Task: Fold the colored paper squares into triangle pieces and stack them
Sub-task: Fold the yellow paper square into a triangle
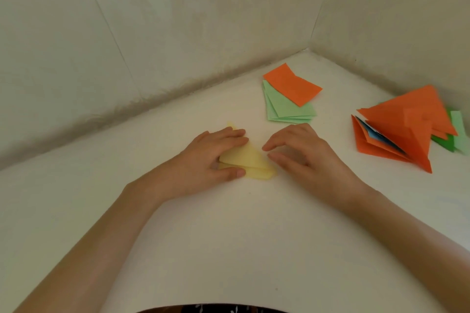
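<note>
A: Where are we with the yellow sheet (250,157)?

B: It lies partly folded on the table (229,236), right in front of us. Our left hand (216,157) presses it flat, with fairly straight fingers across the far part and the thumb on the near flap. Our right hand (302,157) hovers just beside its right tip, fingers loosely bent and holding nothing.

A: So we judge a crease is in hand. How do we do it well?

B: We pin with the left and let the right bring the flap over. We should match the edges before pressing, then run a fingertip along the fold from the middle outward. The paper is thin and will likely skid on the smooth top, so the left hand should press down rather than push sideways.

A: And what about room?

B: There is open table on the near side and to our left. The walls (178,33) close in behind, and the pile (290,99) of unfolded squares, orange on green, sits near our right fingers. The stack (407,134) of finished triangles is well apart on the right, near the wall.

A: Then we carry the finished piece rightward, passing in front of the pile rather than over it.

B: Yes, and we set it down gently. The stack looks splayed and may well slide.
</note>
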